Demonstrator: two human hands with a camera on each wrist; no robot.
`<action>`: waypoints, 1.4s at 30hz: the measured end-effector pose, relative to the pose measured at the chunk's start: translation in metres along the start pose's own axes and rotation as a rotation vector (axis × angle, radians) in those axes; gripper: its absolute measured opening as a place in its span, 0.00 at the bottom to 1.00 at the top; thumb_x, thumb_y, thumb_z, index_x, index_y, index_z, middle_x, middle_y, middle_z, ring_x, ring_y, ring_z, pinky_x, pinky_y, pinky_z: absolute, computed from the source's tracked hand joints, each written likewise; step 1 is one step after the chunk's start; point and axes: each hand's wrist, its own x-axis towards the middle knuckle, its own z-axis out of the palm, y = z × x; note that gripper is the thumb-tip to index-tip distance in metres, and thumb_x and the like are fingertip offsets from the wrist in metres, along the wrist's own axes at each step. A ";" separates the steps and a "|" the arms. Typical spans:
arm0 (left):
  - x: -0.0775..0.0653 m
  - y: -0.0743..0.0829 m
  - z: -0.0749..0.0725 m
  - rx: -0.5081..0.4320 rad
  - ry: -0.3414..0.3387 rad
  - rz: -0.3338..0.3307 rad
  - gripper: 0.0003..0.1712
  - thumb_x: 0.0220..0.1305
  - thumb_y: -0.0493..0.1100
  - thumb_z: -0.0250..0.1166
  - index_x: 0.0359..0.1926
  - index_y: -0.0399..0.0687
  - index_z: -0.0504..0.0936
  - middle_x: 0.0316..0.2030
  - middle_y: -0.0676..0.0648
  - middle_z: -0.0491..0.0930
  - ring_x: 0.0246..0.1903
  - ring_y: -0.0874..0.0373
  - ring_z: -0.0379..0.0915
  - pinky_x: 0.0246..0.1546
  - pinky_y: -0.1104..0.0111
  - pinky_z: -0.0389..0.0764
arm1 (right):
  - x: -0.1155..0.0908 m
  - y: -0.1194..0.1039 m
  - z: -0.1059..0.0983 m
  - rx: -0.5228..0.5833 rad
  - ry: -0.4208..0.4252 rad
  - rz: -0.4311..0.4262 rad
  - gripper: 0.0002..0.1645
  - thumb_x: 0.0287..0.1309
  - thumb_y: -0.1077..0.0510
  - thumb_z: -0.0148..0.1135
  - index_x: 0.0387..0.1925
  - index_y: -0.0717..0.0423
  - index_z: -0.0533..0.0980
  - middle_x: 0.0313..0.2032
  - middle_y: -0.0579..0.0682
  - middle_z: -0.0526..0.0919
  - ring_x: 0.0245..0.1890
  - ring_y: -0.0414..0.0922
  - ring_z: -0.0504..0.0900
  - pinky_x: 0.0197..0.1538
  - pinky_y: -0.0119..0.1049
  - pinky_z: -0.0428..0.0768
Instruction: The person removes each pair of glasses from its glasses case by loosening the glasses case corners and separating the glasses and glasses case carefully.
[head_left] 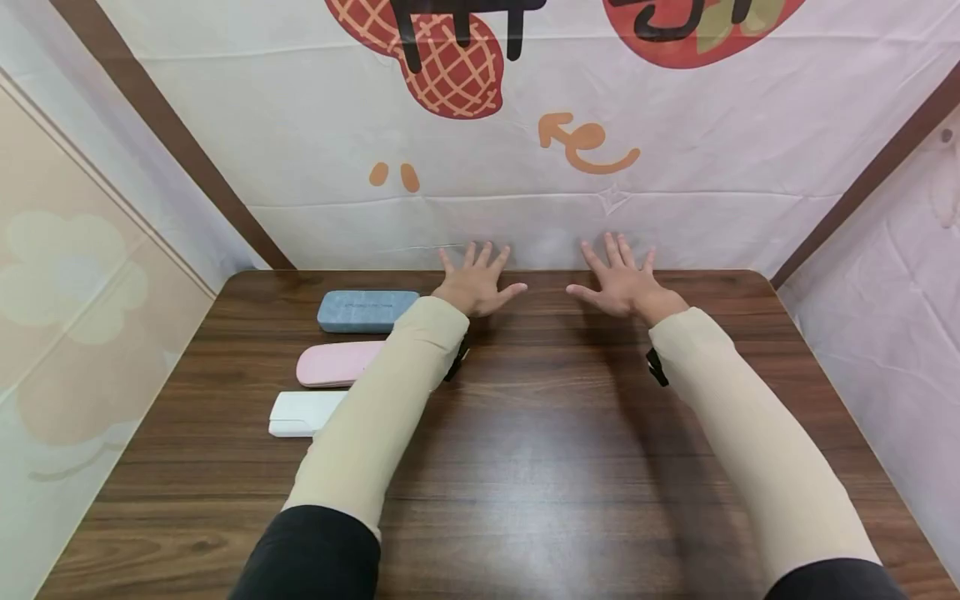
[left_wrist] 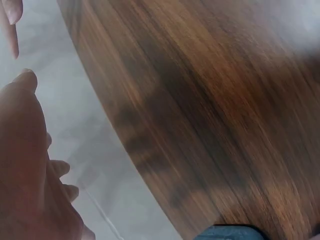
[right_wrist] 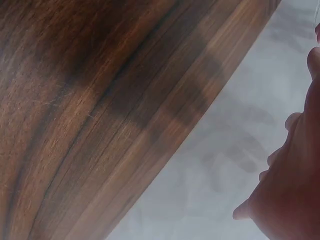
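Both hands reach to the far edge of a wooden table (head_left: pixel 540 467), fingers spread and holding nothing. The left hand (head_left: pixel 477 285) is over the far edge, just right of a blue oblong case (head_left: pixel 360 312). Its palm side and several fingertips show in the left wrist view, with a corner of the blue case (left_wrist: pixel 232 233) at the bottom. The right hand (head_left: pixel 621 283) mirrors it to the right, thumb pointing toward the left hand. Nearer along the left side lie a pink case (head_left: pixel 337 364) and a white case (head_left: pixel 300 414), both partly covered by the left sleeve.
A white cloth backdrop (head_left: pixel 322 233) with red and orange prints hangs right behind the far table edge. Cloth panels also stand at the left (head_left: pixel 82 275) and right (head_left: pixel 885 275) sides. Small black straps (head_left: pixel 657 367) show under the wrists.
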 end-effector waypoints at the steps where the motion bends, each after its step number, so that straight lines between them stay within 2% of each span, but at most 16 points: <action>1: -0.002 0.000 -0.001 0.000 0.005 0.013 0.49 0.71 0.78 0.31 0.82 0.61 0.34 0.81 0.43 0.33 0.79 0.42 0.25 0.67 0.30 0.28 | -0.001 0.000 0.000 -0.007 0.003 -0.009 0.54 0.71 0.25 0.38 0.82 0.46 0.32 0.79 0.62 0.24 0.78 0.60 0.22 0.65 0.75 0.22; 4: -0.007 -0.003 -0.001 0.014 0.020 0.043 0.50 0.71 0.79 0.31 0.83 0.60 0.36 0.81 0.43 0.35 0.79 0.42 0.27 0.68 0.31 0.28 | -0.003 -0.001 0.003 -0.027 0.009 -0.039 0.53 0.72 0.26 0.39 0.82 0.46 0.33 0.79 0.62 0.25 0.78 0.60 0.23 0.66 0.75 0.25; 10: -0.014 -0.010 0.003 0.051 0.023 0.069 0.49 0.71 0.78 0.32 0.83 0.60 0.37 0.81 0.42 0.37 0.79 0.43 0.28 0.69 0.32 0.28 | -0.009 -0.005 0.009 -0.026 0.013 -0.094 0.53 0.72 0.26 0.41 0.82 0.47 0.35 0.79 0.63 0.26 0.78 0.60 0.25 0.66 0.73 0.23; 23: -0.049 -0.033 0.004 0.067 0.046 0.121 0.48 0.74 0.75 0.36 0.83 0.54 0.40 0.80 0.38 0.43 0.79 0.40 0.34 0.71 0.36 0.29 | -0.021 -0.010 0.016 -0.047 0.052 -0.199 0.51 0.74 0.29 0.42 0.82 0.45 0.35 0.80 0.62 0.28 0.79 0.59 0.27 0.68 0.73 0.25; 30: -0.074 -0.044 0.006 0.048 0.036 0.146 0.48 0.75 0.73 0.40 0.83 0.53 0.41 0.80 0.39 0.41 0.79 0.40 0.33 0.71 0.37 0.27 | -0.032 -0.017 0.022 -0.026 0.054 -0.247 0.50 0.75 0.32 0.45 0.82 0.46 0.36 0.80 0.61 0.28 0.79 0.60 0.29 0.68 0.72 0.25; 37: -0.103 -0.063 0.014 0.032 0.077 0.187 0.49 0.74 0.72 0.44 0.82 0.50 0.45 0.80 0.37 0.45 0.78 0.38 0.39 0.71 0.35 0.31 | -0.044 -0.029 0.028 0.001 0.082 -0.310 0.50 0.75 0.34 0.48 0.82 0.48 0.38 0.80 0.60 0.30 0.79 0.59 0.30 0.69 0.72 0.28; 42: -0.127 -0.079 0.017 0.012 0.095 0.195 0.48 0.75 0.72 0.43 0.82 0.48 0.46 0.79 0.36 0.46 0.78 0.38 0.40 0.71 0.36 0.32 | -0.051 -0.039 0.035 0.006 0.101 -0.366 0.50 0.75 0.34 0.48 0.82 0.46 0.38 0.80 0.60 0.31 0.79 0.58 0.31 0.71 0.70 0.30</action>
